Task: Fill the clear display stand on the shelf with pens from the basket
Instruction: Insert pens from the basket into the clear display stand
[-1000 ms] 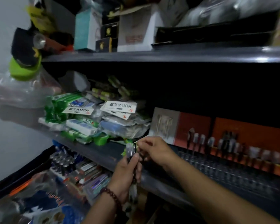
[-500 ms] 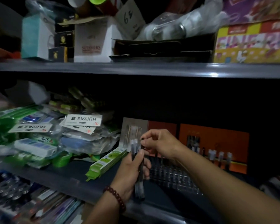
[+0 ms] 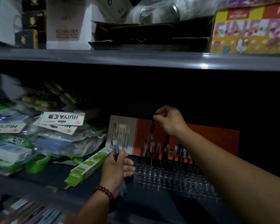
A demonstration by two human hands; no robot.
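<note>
One pen poised over the stand's back row, and a bundle waiting alongside.

The right hand (image 3: 170,122) pinches the top end of a dark pen (image 3: 149,136) in a narrow fingertip grip. The pen's long axis is close to upright, leaning slightly, with its lower tip pointing down and left at the back-left corner of the clear display stand (image 3: 176,180) on the shelf (image 3: 39,188). I can't tell whether the tip sits in a hole. Just left of the stand, the left hand (image 3: 118,167) has its grip wrapped round a bundle of pens (image 3: 116,147), held upright. More pens (image 3: 168,151) stand along the stand's back.
</note>
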